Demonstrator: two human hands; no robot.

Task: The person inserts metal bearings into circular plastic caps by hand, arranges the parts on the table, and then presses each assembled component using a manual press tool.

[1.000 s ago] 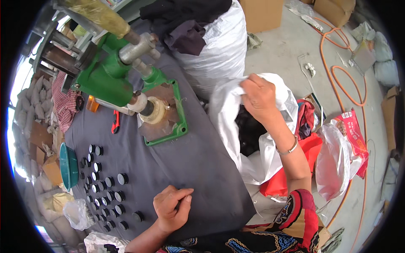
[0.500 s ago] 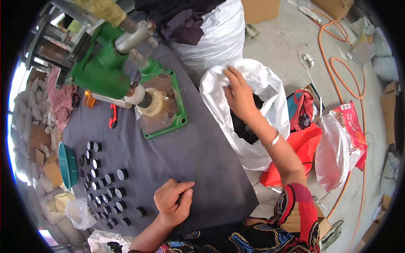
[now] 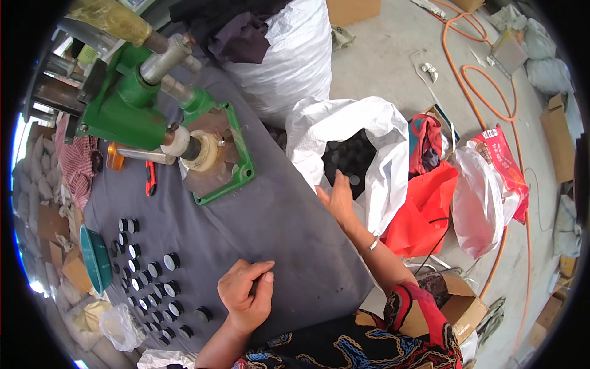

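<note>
Head view: black caps (image 3: pixel 161 280) stand in rows left of the left hand (image 3: pixel 246 296), whose fingers curl loosely on the grey cloth (image 3: pixel 270 227), holding nothing visible. Right of it, the right hand (image 3: pixel 339 200) spreads open at the white sack (image 3: pixel 362 154).

Open white sack (image 3: pixel 375 132) of dark caps (image 3: pixel 350 161)

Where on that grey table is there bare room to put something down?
The widest bare patch of the grey table cover lies between the green press, the left hand and the right hand. The near left is crowded with rows of small black caps beside a teal bowl.
</note>
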